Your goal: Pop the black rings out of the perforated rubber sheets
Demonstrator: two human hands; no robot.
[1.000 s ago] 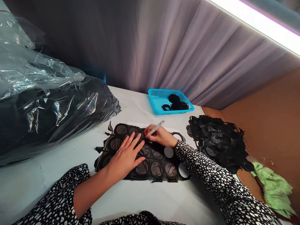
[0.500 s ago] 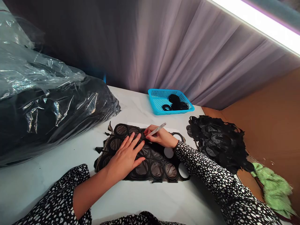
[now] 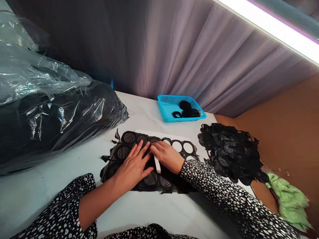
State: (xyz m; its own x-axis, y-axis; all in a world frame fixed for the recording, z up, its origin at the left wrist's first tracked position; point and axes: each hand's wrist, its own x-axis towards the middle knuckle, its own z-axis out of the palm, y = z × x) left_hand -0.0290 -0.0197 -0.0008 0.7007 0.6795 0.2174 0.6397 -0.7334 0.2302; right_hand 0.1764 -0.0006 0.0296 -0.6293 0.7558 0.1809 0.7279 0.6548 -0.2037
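Pale grey drapes [image 3: 149,43] hang along the far edge of a white table [image 3: 74,202], with a brown cardboard wall [image 3: 281,149] closing off the right side. Near the middle of the table lies one black sheet [image 3: 129,137] punched with rows of circles, set on a white paper backing [image 3: 161,133]. About four circles at its far right corner show white through them, and roughly eight others hold dark discs, though the hands hide the rest. The left hand [image 3: 133,166] lies flat on the sheet, fingers spread and holding nothing, apparently pinning the material so it cannot slide. The right hand [image 3: 166,156] is curled in a narrow grip around one pale stick [image 3: 157,165], its tip angled down toward the sheet, just beside the left fingers. Both sleeves are black with white spots. Far off sits one blue plastic basket [image 3: 181,109] with a few black rings, kept apart from the work, their exact number unclear. To the right is one heap of black cut-out scraps [image 3: 229,152], with one green cloth [image 3: 289,202] beyond it. One large clear plastic bag [image 3: 50,116] of black material fills the left.
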